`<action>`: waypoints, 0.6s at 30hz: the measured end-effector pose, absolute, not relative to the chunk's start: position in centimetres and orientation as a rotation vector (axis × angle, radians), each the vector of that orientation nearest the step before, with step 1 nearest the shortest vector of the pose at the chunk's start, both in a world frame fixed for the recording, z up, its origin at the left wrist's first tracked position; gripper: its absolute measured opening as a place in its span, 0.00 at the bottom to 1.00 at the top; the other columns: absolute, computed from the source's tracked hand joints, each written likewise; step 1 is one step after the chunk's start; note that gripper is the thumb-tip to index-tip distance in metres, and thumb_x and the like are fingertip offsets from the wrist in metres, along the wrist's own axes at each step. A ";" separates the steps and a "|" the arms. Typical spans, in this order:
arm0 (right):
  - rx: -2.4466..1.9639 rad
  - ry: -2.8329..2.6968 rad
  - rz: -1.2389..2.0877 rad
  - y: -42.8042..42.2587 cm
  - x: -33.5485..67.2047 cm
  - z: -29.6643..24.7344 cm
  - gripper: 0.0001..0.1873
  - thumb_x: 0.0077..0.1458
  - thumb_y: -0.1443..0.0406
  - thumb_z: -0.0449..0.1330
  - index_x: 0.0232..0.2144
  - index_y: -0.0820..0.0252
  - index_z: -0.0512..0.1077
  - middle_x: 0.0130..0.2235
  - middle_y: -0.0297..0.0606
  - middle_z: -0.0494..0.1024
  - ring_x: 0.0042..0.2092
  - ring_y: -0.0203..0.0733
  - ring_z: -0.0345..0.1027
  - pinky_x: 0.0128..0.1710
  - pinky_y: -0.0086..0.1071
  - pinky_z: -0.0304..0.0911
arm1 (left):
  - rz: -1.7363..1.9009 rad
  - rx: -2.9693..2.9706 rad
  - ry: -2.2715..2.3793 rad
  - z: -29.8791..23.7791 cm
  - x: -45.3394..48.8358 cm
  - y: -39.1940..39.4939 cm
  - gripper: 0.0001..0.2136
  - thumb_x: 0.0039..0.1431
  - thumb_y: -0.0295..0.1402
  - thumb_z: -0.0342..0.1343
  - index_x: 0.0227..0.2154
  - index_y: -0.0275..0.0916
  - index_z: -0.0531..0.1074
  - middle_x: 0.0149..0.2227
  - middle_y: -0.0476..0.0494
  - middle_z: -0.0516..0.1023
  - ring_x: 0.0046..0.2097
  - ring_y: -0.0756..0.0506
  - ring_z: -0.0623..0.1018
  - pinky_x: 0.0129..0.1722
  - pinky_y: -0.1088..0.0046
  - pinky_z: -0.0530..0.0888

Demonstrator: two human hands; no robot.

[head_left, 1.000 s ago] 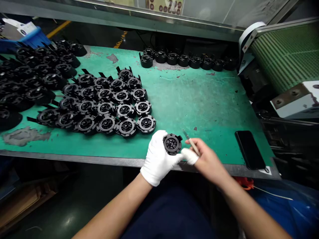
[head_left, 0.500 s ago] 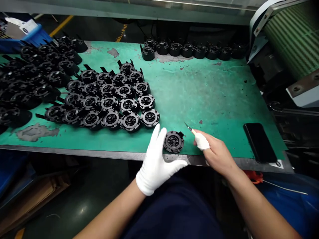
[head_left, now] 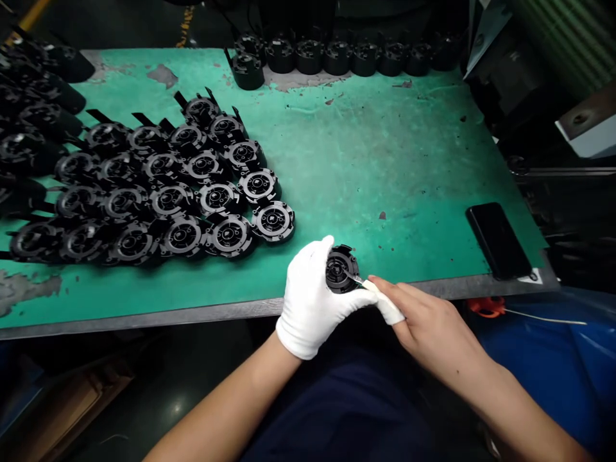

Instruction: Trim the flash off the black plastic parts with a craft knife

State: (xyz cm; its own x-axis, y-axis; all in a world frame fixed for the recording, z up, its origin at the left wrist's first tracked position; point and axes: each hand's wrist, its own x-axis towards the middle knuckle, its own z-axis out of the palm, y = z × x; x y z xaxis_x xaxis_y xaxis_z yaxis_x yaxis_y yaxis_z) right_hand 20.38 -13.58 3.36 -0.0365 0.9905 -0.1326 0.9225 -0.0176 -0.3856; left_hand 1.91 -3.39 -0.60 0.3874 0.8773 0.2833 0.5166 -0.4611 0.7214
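My left hand (head_left: 310,295), in a white glove, curls round the left and near side of a round black plastic part (head_left: 341,268) at the bench's front edge. Its fingers hide that side of the part. My right hand (head_left: 428,311), bare except for a white covering on the thumb or a finger, grips a small craft knife (head_left: 359,280) with a pale handle. The knife's thin metal tip reaches over the part's inner rings; whether it touches them I cannot tell. Left of my hands, several similar black parts (head_left: 231,234) stand in close rows.
A row of black parts (head_left: 308,56) lines the back of the green bench mat (head_left: 366,154). A black phone (head_left: 499,239) lies at the right. Beyond the right edge are machine parts, with an orange-handled tool (head_left: 487,307) on blue material below.
My left hand has closed round the black part. My right hand has brought the craft knife left and down onto or over it. The camera view has shifted and come closer.
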 end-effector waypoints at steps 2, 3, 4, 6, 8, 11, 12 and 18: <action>-2.076 -2.063 0.534 -13.9 20.0 3.5 0.28 0.62 0.72 0.50 0.63 0.58 0.68 0.49 0.42 0.81 0.43 0.49 0.78 0.42 0.42 0.74 | 0.814 2.177 1.141 -0.3 1.5 -2.5 0.51 0.41 0.64 0.65 0.62 0.34 0.62 0.55 0.30 0.73 0.58 0.33 0.74 0.60 0.53 0.72; -2.090 -2.059 0.519 -14.1 19.8 3.6 0.28 0.62 0.72 0.50 0.63 0.58 0.68 0.50 0.42 0.81 0.43 0.49 0.78 0.43 0.41 0.74 | 0.768 2.202 1.110 0.0 1.3 -2.1 0.50 0.41 0.64 0.65 0.62 0.35 0.62 0.56 0.30 0.72 0.58 0.33 0.74 0.60 0.53 0.72; -2.104 -2.051 0.500 -14.2 19.5 3.6 0.29 0.61 0.72 0.50 0.63 0.58 0.68 0.50 0.42 0.80 0.43 0.48 0.78 0.43 0.41 0.74 | 0.728 2.226 1.074 0.2 1.1 -1.7 0.49 0.42 0.64 0.65 0.61 0.36 0.63 0.57 0.30 0.72 0.58 0.33 0.74 0.60 0.53 0.72; -2.141 -2.021 0.454 -14.4 18.8 3.6 0.29 0.60 0.73 0.50 0.62 0.58 0.69 0.49 0.42 0.81 0.42 0.47 0.78 0.41 0.39 0.74 | 0.679 2.268 0.993 0.4 0.8 -0.9 0.47 0.44 0.63 0.65 0.61 0.37 0.63 0.58 0.31 0.72 0.58 0.32 0.74 0.59 0.52 0.72; -2.193 -1.987 0.410 -14.4 18.2 3.6 0.29 0.59 0.73 0.51 0.62 0.57 0.69 0.46 0.41 0.81 0.39 0.46 0.78 0.37 0.37 0.73 | 0.676 2.286 0.925 0.4 0.6 -0.4 0.46 0.46 0.62 0.65 0.62 0.38 0.63 0.58 0.32 0.74 0.57 0.33 0.76 0.58 0.52 0.73; -2.262 -1.968 0.364 -14.4 17.5 3.5 0.31 0.58 0.74 0.51 0.62 0.54 0.69 0.42 0.38 0.81 0.37 0.45 0.77 0.32 0.36 0.70 | 0.742 2.253 0.882 -0.2 0.6 -0.3 0.44 0.48 0.58 0.67 0.63 0.39 0.61 0.58 0.34 0.75 0.57 0.34 0.77 0.59 0.53 0.73; -2.281 -1.970 0.348 -14.4 17.4 3.5 0.32 0.57 0.74 0.52 0.62 0.54 0.69 0.41 0.38 0.81 0.36 0.45 0.77 0.31 0.35 0.69 | 0.761 2.235 0.872 -0.5 0.6 -0.3 0.44 0.49 0.57 0.67 0.63 0.39 0.61 0.59 0.34 0.74 0.59 0.35 0.76 0.60 0.53 0.73; -2.406 -1.973 0.285 -14.2 16.7 4.4 0.33 0.55 0.74 0.51 0.62 0.53 0.70 0.38 0.37 0.81 0.33 0.46 0.77 0.27 0.36 0.66 | 0.768 2.207 0.882 -1.3 0.7 -0.8 0.41 0.53 0.54 0.66 0.64 0.38 0.60 0.61 0.33 0.72 0.62 0.36 0.74 0.63 0.54 0.71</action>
State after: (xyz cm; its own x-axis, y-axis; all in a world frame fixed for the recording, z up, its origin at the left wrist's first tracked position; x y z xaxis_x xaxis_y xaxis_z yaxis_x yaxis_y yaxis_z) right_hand 16.66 -14.21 4.38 0.1857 0.9740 -0.1297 0.9708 -0.2023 -0.1287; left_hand 0.71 -0.82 -1.35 0.6054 0.7461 0.2771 0.3770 -0.5754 0.7258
